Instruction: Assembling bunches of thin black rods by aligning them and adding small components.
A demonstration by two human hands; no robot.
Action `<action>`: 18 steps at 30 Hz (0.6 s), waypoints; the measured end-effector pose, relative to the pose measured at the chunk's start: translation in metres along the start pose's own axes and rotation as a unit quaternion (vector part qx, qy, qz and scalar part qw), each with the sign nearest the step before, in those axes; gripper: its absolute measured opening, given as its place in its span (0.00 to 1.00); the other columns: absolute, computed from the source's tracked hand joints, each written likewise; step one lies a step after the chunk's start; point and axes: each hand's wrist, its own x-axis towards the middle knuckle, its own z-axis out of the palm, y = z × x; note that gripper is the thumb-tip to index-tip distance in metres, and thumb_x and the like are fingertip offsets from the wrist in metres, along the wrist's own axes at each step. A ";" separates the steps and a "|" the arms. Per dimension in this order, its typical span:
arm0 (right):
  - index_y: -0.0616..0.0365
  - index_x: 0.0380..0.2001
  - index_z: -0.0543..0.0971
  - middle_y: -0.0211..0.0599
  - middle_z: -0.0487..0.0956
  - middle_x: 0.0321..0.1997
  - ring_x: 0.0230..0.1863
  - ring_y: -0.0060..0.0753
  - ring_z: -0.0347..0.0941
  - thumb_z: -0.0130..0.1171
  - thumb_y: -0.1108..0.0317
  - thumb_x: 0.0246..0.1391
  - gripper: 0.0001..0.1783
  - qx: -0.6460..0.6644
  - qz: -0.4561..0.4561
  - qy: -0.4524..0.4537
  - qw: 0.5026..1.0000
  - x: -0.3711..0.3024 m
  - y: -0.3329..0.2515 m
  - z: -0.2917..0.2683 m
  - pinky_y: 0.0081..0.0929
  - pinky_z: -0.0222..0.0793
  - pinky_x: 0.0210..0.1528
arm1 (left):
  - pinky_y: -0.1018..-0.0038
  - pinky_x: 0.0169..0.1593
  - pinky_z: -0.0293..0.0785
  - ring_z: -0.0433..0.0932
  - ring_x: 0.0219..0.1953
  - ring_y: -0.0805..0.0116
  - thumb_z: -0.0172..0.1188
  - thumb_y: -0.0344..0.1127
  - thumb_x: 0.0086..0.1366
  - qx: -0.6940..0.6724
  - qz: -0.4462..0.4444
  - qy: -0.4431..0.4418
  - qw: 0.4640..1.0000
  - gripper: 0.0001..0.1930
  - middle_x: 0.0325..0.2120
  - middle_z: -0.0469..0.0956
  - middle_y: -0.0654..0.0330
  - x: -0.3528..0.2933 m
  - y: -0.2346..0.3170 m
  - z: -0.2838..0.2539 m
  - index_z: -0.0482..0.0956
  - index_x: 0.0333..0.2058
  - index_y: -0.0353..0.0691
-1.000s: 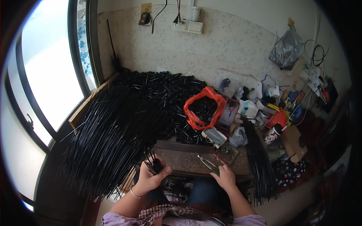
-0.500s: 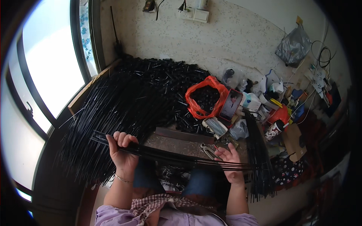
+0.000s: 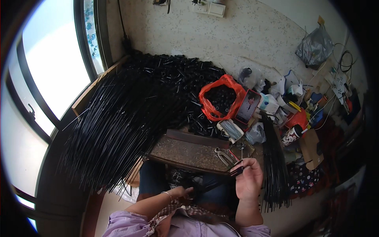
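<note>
Close to the table's front edge, my right hand (image 3: 249,179) is closed around one end of a small bundle of thin black rods (image 3: 211,183), whose tips stick out by the fingers. The bundle slants down over my lap, blurred and foreshortened. Lower and to the left, my left hand (image 3: 180,192) is closed at the other end of it, its fingers partly hidden. Metal pincers (image 3: 223,156) lie on the worktable (image 3: 177,154) just beyond my right hand. A big pile of similar black rods (image 3: 114,122) covers the left side.
Short black tubes (image 3: 169,71) are heaped at the back. A red plastic bag (image 3: 203,106) of small black parts stands beside a phone (image 3: 248,106). More rods (image 3: 274,166) hang at the right edge, near a patterned cup (image 3: 291,135). A dark metal bar (image 3: 197,139) crosses the table.
My left hand has dropped from the rod pile toward my lap, swinging the bundle's left end down and inward. My right hand has closed on its end and moved slightly right.
</note>
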 end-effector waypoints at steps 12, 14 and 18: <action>0.63 0.37 0.68 0.33 0.71 0.38 0.39 0.17 0.66 0.51 0.72 0.56 0.08 -0.089 -0.005 -0.076 0.993 0.023 0.023 0.013 0.14 0.61 0.43 | 0.81 0.22 0.65 0.71 0.19 0.78 0.66 0.30 0.51 0.306 0.714 0.132 0.616 0.08 0.17 0.74 0.61 -0.225 0.117 0.114 0.76 0.24 0.35; 0.63 0.36 0.67 0.36 0.71 0.38 0.39 0.19 0.67 0.50 0.72 0.56 0.07 -0.051 0.027 -0.081 0.995 0.022 0.023 0.004 0.17 0.62 0.44 | 0.82 0.21 0.61 0.68 0.18 0.80 0.67 0.30 0.49 0.289 0.727 0.136 0.607 0.10 0.15 0.72 0.62 -0.224 0.114 0.119 0.73 0.19 0.36; 0.63 0.36 0.68 0.36 0.72 0.37 0.38 0.23 0.69 0.52 0.72 0.56 0.07 0.048 0.053 -0.106 0.992 0.036 0.031 -0.018 0.20 0.65 0.44 | 0.82 0.26 0.66 0.72 0.23 0.80 0.69 0.32 0.47 0.294 0.698 0.040 0.652 0.11 0.20 0.75 0.62 -0.204 0.143 0.114 0.75 0.25 0.35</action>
